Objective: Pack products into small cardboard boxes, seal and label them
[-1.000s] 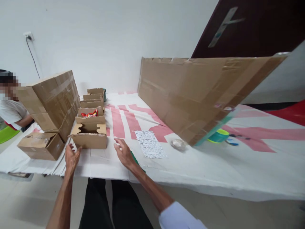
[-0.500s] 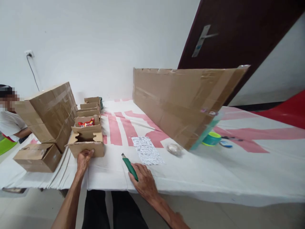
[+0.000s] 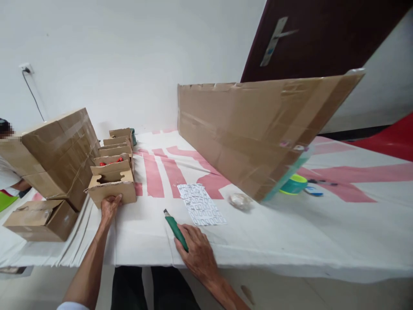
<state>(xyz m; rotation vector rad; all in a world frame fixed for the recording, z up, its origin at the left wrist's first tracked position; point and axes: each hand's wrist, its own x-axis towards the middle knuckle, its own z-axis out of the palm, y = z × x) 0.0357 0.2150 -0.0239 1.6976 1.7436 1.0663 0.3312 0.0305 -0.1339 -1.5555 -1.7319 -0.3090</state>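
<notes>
My left hand (image 3: 110, 207) presses curled fingers and thumb against the near side of a small open cardboard box (image 3: 126, 194). Notched cutouts show in its open top; its inside is dark. Behind it, a row of similar open boxes (image 3: 113, 150) runs toward the wall, and a red packet (image 3: 118, 159) peeks out of the closest of them. My right hand (image 3: 197, 252) rests on the tablecloth, closed around a green utility knife (image 3: 176, 232) whose tip points away and left. Just beyond that hand lies a printed sheet (image 3: 202, 205).
A large cardboard panel (image 3: 245, 129) stands slantwise across the table. By its near end are a clear tape roll (image 3: 241, 201) and a teal-yellow roll (image 3: 293, 184). At left are a big carton (image 3: 60, 153), a closed box (image 3: 40, 218) and, partly hidden, another person (image 3: 9, 176).
My left hand and the open box have moved away from the table's front edge, closer to the row; the red packet is now more hidden. My right hand still holds the knife. The view has shifted.
</notes>
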